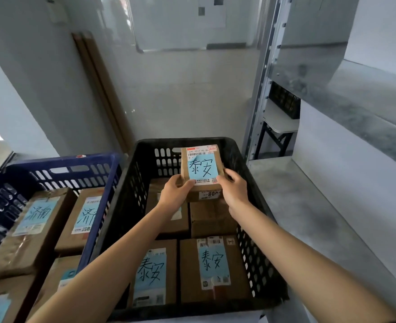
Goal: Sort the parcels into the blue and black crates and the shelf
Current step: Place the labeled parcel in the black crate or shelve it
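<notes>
Hands (175, 193) on parcel (201, 169) over black crate (159, 142)

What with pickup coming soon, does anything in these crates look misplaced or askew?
Nothing looks missorted: the parcel held by the left hand and right hand bears the same writing as the labels in the black crate. Only the boxes in the blue crate lie tilted rather than flat.

You're in a parcel depot: labelled parcels (215, 264) fill the black crate (250, 206) under your left hand (176, 194) and the blue crate (64, 159) left of it; a steel shelf (320, 217) stands right of your right hand (235, 192).
</notes>
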